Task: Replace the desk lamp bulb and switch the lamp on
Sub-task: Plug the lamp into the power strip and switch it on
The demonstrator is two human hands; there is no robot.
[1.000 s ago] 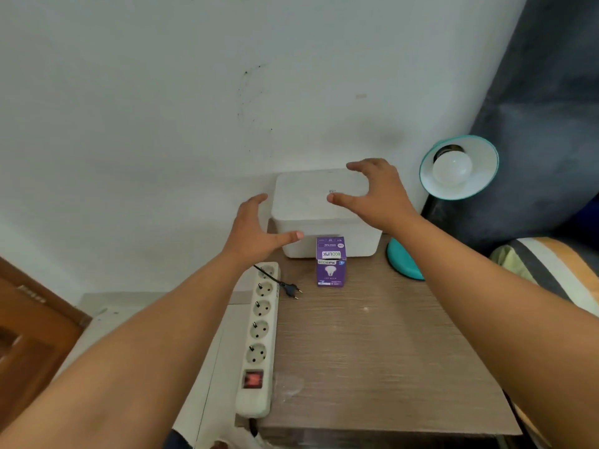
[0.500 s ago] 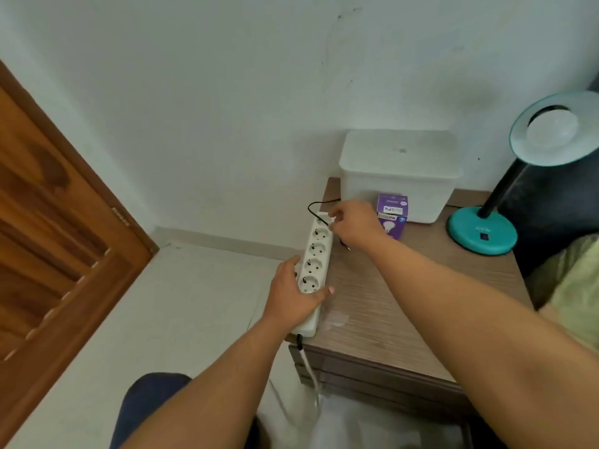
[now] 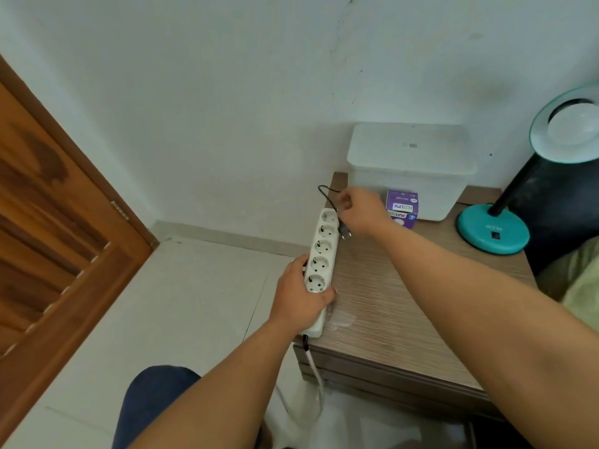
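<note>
The purple box standing against the front of the white bin carries the only print that can be read, and it appears upside down. A white band on its upper part shows letters that look like "ECOLINK"; a second band just below repeats the same word in smaller letters. Finer print higher on the box is too blurred to read. A small mark on the bin's lid and another on the teal lamp base, right of the bin, are illegible.

The lamp shade is cut by the right edge; the purple bulb box — half hidden behind the right hand.
</note>
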